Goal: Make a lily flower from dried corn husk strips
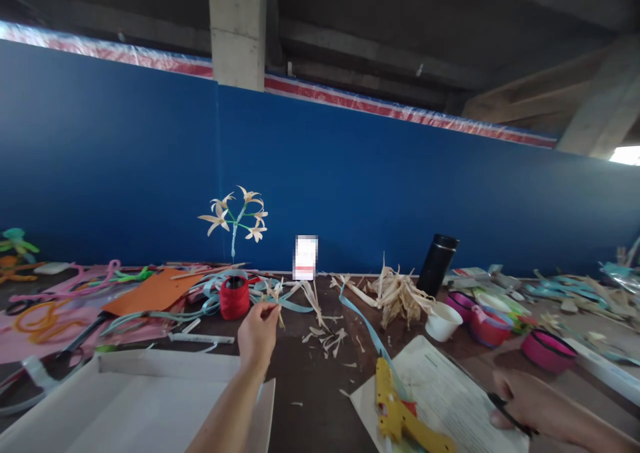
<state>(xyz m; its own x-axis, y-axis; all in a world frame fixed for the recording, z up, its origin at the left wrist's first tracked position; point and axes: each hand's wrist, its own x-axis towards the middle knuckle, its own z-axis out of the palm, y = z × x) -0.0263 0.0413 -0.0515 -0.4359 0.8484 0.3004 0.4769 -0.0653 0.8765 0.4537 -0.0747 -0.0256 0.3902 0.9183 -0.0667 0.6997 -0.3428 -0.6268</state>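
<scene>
My left hand [259, 333] is closed in a pinch around a small dried-husk flower [275, 294], whose pale petals stick out past the fingertips. My right hand [527, 400], slightly blurred, grips dark-handled scissors [493, 398] low over a printed sheet of paper [435, 386]. The blades point up and left. Behind the left hand, a finished stem of pale husk flowers [240, 216] stands upright near a red spool of thread [234, 298]. Between the hands lie loose husk scraps [327, 340].
A yellow glue gun [393, 400] lies on the paper's left edge. A white open box [150, 400] fills the front left. Further back are a lit phone [305, 258], a dried husk heap [400, 300], a black bottle [437, 264], a white cup [443, 321] and pink bowls [549, 350].
</scene>
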